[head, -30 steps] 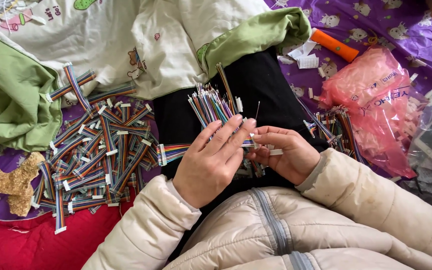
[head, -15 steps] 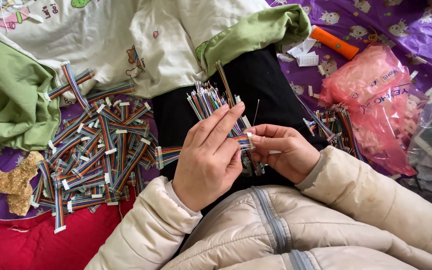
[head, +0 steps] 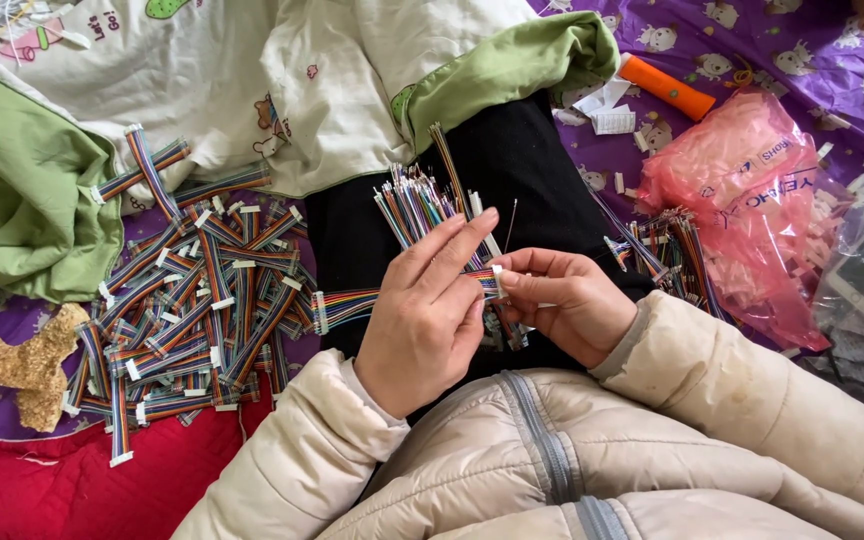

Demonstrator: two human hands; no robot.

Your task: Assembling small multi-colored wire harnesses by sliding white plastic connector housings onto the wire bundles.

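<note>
Left hand [head: 422,320] grips wire bundle [head: 414,205]; right hand [head: 564,300] pinches white connector [head: 498,280]

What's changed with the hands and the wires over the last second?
Little has changed. The left hand has straightened its fingers a bit and still holds the fanned wire bundle. The right hand keeps its fingertip grip on a small white connector at the bundle, shifted only slightly. The cable pile, pink bag and orange tool have not moved.
</note>
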